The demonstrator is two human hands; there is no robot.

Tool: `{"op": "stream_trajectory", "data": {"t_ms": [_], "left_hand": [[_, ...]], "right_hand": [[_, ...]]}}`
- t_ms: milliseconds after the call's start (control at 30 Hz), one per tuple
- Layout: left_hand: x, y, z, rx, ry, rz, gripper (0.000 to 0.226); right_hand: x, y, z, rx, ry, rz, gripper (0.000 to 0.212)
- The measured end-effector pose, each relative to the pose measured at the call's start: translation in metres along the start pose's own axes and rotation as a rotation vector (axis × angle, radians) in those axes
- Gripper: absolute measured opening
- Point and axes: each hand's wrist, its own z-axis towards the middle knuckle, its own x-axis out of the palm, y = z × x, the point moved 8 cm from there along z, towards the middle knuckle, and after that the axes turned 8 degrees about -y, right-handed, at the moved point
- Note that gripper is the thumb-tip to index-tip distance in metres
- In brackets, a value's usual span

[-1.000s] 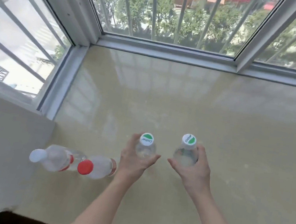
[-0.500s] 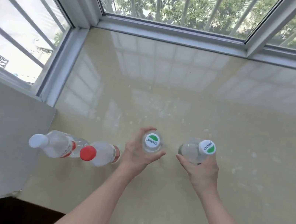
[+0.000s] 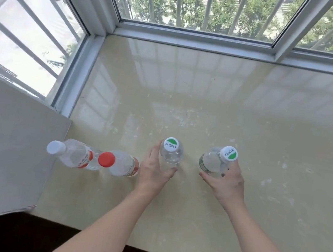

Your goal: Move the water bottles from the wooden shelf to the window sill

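Observation:
Two clear water bottles with green-and-white caps are in my hands over the beige window sill [image 3: 219, 103]. My left hand [image 3: 154, 170] is wrapped around the left green-capped bottle [image 3: 170, 153], which stands upright. My right hand [image 3: 225, 182] grips the right green-capped bottle [image 3: 213, 162], which tilts to the right. To the left, two more bottles stand on the sill side by side: a white-capped bottle [image 3: 70, 153] and a red-capped bottle [image 3: 119, 163], both untouched. The wooden shelf is not in view.
A white wall block [image 3: 3, 148] borders the sill on the left. Barred windows [image 3: 193, 3] close the far and left sides. The sill's front edge [image 3: 142, 246] runs below my forearms, with dark floor beneath.
Both bottles have come lower onto the sill. The right bottle has tipped from upright toward the right. The camera view has shifted slightly.

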Motion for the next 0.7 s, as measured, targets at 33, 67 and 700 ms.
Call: {"op": "stream_trajectory", "data": {"t_ms": [33,67,700], "left_hand": [[0.001,0.006,-0.009,-0.019,0.006,0.091,0.074],[0.003,0.013,-0.021,-0.037,0.04,0.16,0.073],[-0.102,-0.204,-0.155,0.749,-0.113,0.381,0.058]], "right_hand": [[-0.003,-0.005,-0.003,0.012,0.012,-0.033,0.073],[-0.006,-0.011,-0.008,0.028,0.03,-0.094,0.075],[-0.18,0.166,-0.086,-0.623,-0.153,-0.691,0.057]]}}
